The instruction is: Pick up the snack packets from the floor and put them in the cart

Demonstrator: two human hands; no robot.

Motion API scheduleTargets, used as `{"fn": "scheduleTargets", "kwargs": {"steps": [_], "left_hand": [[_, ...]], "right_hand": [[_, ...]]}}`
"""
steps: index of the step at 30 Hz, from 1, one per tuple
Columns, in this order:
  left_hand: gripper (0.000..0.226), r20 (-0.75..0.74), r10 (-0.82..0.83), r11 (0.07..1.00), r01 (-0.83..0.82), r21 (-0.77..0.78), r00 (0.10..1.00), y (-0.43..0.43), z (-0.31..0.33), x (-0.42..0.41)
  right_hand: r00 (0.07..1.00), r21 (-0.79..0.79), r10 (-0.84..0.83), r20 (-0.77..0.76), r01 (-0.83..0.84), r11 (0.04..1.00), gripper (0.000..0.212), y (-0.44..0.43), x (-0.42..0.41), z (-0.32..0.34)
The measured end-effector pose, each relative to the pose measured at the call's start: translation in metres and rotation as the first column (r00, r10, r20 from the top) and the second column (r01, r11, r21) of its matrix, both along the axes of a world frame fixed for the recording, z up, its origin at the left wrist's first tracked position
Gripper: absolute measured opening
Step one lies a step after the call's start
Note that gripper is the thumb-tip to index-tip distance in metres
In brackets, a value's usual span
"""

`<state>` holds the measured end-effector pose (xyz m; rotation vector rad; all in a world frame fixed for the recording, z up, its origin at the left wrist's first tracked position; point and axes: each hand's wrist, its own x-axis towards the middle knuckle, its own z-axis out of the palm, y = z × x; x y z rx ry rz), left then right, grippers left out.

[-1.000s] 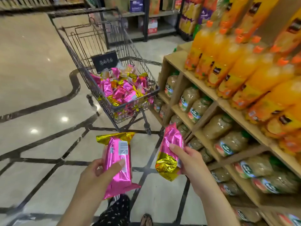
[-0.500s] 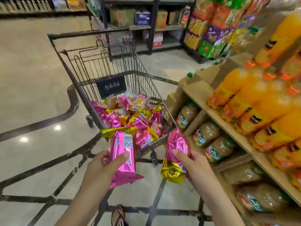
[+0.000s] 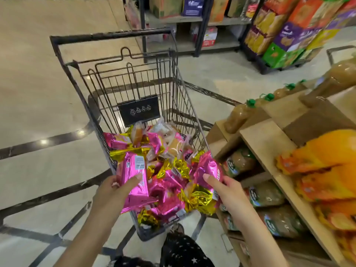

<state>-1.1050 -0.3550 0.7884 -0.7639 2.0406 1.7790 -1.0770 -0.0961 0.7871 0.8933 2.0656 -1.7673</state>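
Over cart (image 3: 173,78), left hand (image 3: 109,191) clasps pink packet (image 3: 133,170), right hand (image 3: 229,191) gold-ended packet (image 3: 208,170)

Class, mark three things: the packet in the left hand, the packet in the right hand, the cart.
left-hand packet (image 3: 128,169): head view, pink front beside the barcode.
right-hand packet (image 3: 209,164): head view, pink upper half.
cart (image 3: 111,34): head view, far top bar.

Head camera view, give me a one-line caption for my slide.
Left hand and right hand each hold a pink-and-gold snack packet at a wire cart heaped with packets.
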Motion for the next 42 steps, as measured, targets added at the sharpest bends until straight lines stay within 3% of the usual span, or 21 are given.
{"fn": "scheduleTargets", "kwargs": {"steps": [5, 10, 13, 22, 26, 28, 30, 33, 35, 38, 42], "left_hand": [[0.02, 0.009, -0.032, 0.996, 0.033, -0.079, 0.999, 0.006, -0.002, -0.052], [0.034, 0.086, -0.054, 0.993, 0.063, -0.103, 0.995, -0.011, -0.031, -0.102], [0.029, 0.109, -0.115, 0.988, 0.125, -0.093, 0.987, -0.019, -0.047, -0.142], [0.074, 0.227, -0.345, 0.921, 0.376, -0.106, 0.911, -0.058, -0.086, -0.234], [0.088, 0.248, -0.418, 0.899, 0.437, -0.025, 0.874, -0.062, -0.08, -0.243], [0.095, 0.231, -0.505, 0.85, 0.526, -0.036, 0.832, -0.062, -0.078, -0.242], [0.089, 0.206, -0.621, 0.747, 0.651, -0.137, 0.756, -0.056, -0.068, -0.239], [0.08, 0.123, -0.823, 0.487, 0.801, -0.347, 0.554, -0.041, -0.05, -0.228], [0.084, 0.114, -0.928, 0.258, 0.833, -0.489, 0.355, -0.028, -0.043, -0.218], [0.086, 0.195, -0.981, -0.109, 0.761, -0.639, 0.024, -0.004, -0.038, -0.194], [0.085, 0.254, -0.926, -0.371, 0.533, -0.761, -0.28, 0.028, -0.03, -0.136]], "right_hand": [[0.998, 0.024, 0.044, 0.04, -0.045, 0.999, 0.05, 0.006, -0.074, -0.009], [0.996, 0.007, 0.039, 0.085, -0.04, 0.999, 0.07, -0.019, -0.124, -0.034], [0.993, 0.021, 0.004, 0.118, -0.007, 1.0, 0.063, -0.045, -0.149, -0.055], [0.946, 0.095, -0.214, 0.244, 0.197, 0.976, 0.055, -0.126, -0.188, -0.088], [0.929, 0.117, -0.258, 0.266, 0.234, 0.965, 0.029, -0.14, -0.186, -0.092], [0.913, 0.171, -0.272, 0.304, 0.229, 0.958, 0.042, -0.142, -0.175, -0.09], [0.879, 0.217, -0.345, 0.329, 0.285, 0.933, 0.074, -0.141, -0.158, -0.087], [0.851, 0.309, -0.417, 0.318, 0.323, 0.895, 0.105, -0.137, -0.123, -0.075], [0.832, 0.374, -0.479, 0.28, 0.365, 0.852, 0.103, -0.13, -0.089, -0.07], [0.806, 0.492, -0.536, 0.252, 0.371, 0.788, 0.066, -0.129, -0.038, -0.045], [0.787, 0.695, -0.537, 0.304, 0.203, 0.69, 0.081, -0.142, 0.045, -0.02]]}}
